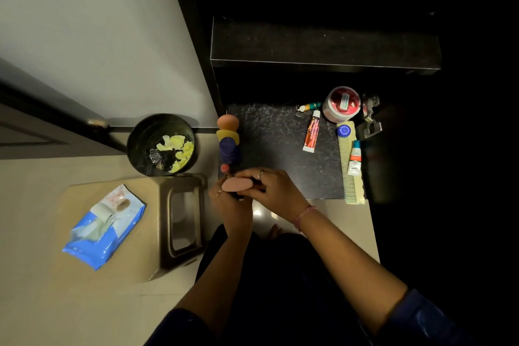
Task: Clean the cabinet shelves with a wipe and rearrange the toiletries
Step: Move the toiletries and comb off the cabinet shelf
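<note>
Holding a pink oval-topped item at the front left corner of the lower cabinet shelf, both hands meet over the shelf's edge. Left hand: fingers curled round the item from below and behind; its dark body is mostly hidden. Right hand: fingers curled over the item's right side, ring on one finger, pink band at the wrist. What the item is cannot be told.

On the dark speckled shelf:
- Blue bottle with yellow band and orange rounded cap, upright at the left edge, just behind the hands.
- Red-and-white tube, lying flat, right of centre.
- Small green-and-orange tube, lying near the back.
- White jar with red lid, at the back right.
- Small blue round cap or tin, just in front of the jar, resting on the comb's far end.
- Cream comb, lying along the right edge, its near end past the shelf front.
- White tube with teal cap, lying on the comb.

An upper shelf is bare and dark.

On the tiled floor:
- Blue pack of wipes, flap open, on a beige stool, well left of the hands.
- Round dark bin holding yellow scraps, against the wall.
</note>
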Motion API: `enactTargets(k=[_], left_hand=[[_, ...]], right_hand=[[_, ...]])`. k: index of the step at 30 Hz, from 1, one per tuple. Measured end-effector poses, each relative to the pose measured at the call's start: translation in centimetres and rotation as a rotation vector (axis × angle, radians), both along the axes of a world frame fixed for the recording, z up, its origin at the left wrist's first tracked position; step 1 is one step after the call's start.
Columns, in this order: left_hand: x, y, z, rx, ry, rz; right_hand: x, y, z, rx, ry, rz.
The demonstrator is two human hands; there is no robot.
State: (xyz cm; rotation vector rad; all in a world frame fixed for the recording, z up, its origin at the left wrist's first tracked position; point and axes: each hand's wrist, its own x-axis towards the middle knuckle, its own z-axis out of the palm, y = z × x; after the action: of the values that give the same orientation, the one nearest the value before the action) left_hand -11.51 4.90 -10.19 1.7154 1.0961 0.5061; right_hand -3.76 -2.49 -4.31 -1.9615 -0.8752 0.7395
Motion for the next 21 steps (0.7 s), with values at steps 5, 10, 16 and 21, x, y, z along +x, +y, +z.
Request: enactTargets(k=[5,10,16,21], left_hand=[[0.3,-0.2,-0.1,0.099,0.038,0.095],[0.7,0.4,0.2,0.030,-0.030,0.120],[0.3,0.3,-1.0,-0.136,0.112,0.060],[0.4,0.1,-0.6,-0.169,0.174,0.089]], right_hand=[[-0.5,1.5,0.2,0.045,0.041,-0.033],[-0.5,1.7,0.0,0.042,0.062,-0.044],[0.8,-0.5,-0.9,-0.068,0.055,-0.064],[2.4,-3.6,-1.6,-0.178,-0.041,-0.211]])
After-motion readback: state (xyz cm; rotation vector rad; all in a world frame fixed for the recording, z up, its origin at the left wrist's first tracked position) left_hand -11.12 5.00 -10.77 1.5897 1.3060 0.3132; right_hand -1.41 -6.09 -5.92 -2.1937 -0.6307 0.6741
